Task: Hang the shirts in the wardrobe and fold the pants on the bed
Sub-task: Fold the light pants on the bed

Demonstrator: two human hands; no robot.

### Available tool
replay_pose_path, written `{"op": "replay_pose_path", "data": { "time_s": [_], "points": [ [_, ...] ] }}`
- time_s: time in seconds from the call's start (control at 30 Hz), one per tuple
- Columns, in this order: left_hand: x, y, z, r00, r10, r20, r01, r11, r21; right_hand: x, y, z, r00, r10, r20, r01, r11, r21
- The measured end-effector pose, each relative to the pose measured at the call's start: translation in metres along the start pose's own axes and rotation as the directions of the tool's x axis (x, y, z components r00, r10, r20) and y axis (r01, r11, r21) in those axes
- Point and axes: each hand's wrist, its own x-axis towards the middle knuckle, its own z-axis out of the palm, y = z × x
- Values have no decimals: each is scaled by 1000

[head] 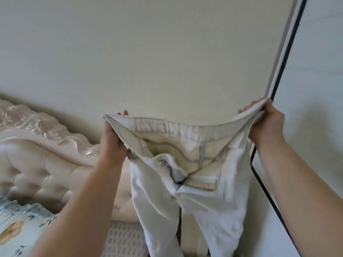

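Gripping white pants (204, 201) by the waistband with left hand (113, 143) and right hand (267, 125), both curled round cloth. Held up unzipped beside a padded headboard (37, 164).

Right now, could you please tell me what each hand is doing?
Left hand: closed, gripping the white pants at the waistband.
Right hand: closed, gripping the same waistband's other end.

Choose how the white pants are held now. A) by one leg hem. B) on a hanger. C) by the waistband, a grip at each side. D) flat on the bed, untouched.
C: the left grip and the right grip each hold one side of the waistband, and the pants hang down.
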Motion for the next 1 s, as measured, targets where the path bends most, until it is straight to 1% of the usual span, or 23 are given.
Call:
{"op": "replay_pose_path", "data": {
  "time_s": [0.03, 0.1, 0.17, 0.23, 0.27, 0.3, 0.33, 0.37, 0.43, 0.5, 0.53, 0.57, 0.63, 0.73, 0.77, 0.8, 0.83, 0.87, 0.93, 1.0],
  "points": [
    [-5, -8, 5, 995, -76, 67, 76, 997, 9, -3, 9, 5, 997, 50, 55, -47, 998, -44],
    [-16, -26, 20, 950, -241, 198, 237, 971, 46, -8, 25, 14, 977, 140, 159, -113, 980, -165],
    [-21, -38, 33, 883, -329, 335, 324, 943, 72, -9, 30, 17, 945, 200, 261, -138, 961, -238],
    [-22, -43, 44, 824, -364, 435, 370, 926, 73, -9, 31, 20, 922, 229, 312, -162, 961, -226],
    [-22, -45, 50, 804, -372, 464, 370, 924, 98, -9, 33, 23, 924, 232, 303, -176, 963, -203],
    [-25, -47, 57, 801, -370, 470, 345, 928, 141, -11, 38, 28, 932, 229, 280, -173, 962, -211],
    [-27, -51, 64, 817, -358, 452, 297, 933, 202, -12, 44, 33, 940, 213, 268, -137, 951, -277],
    [-31, -54, 73, 818, -349, 457, 254, 932, 257, -14, 50, 37, 940, 190, 282, -71, 921, -383],
    [-37, -58, 88, 794, -367, 484, 225, 918, 328, -17, 55, 43, 913, 176, 368, 87, 797, -597],
    [-40, -56, 99, 769, -368, 522, 224, 921, 319, -20, 50, 48, 886, 163, 433, 228, 662, -714],
    [-41, -55, 102, 771, -356, 528, 202, 923, 327, -18, 47, 51, 876, 166, 453, 261, 626, -734],
    [-41, -55, 105, 772, -333, 541, 145, 921, 361, -17, 46, 54, 867, 177, 466, 281, 597, -751],
    [-45, -61, 110, 773, -297, 561, 33, 902, 431, -13, 45, 56, 846, 212, 488, 336, 498, -799],
    [-47, -70, 108, 744, -299, 598, 22, 905, 424, -9, 37, 55, 814, 276, 511, 416, 336, -845],
    [-47, -71, 108, 736, -299, 608, 17, 905, 425, -8, 34, 54, 815, 298, 497, 420, 286, -861],
    [-46, -73, 108, 738, -300, 605, 5, 898, 439, -7, 32, 52, 820, 326, 470, 402, 256, -879],
    [-46, -74, 109, 752, -299, 587, -8, 887, 462, -6, 31, 49, 827, 366, 426, 347, 264, -900],
    [-44, -76, 110, 778, -294, 555, -16, 874, 485, -4, 31, 45, 828, 423, 368, 252, 305, -918],
    [-40, -83, 109, 858, -262, 443, -23, 841, 541, -2, 28, 30, 791, 555, 257, 20, 397, -918],
    [-33, -88, 105, 939, -160, 305, -52, 809, 586, -4, 21, 10, 769, 613, 181, -96, 390, -916]
  ]
}}
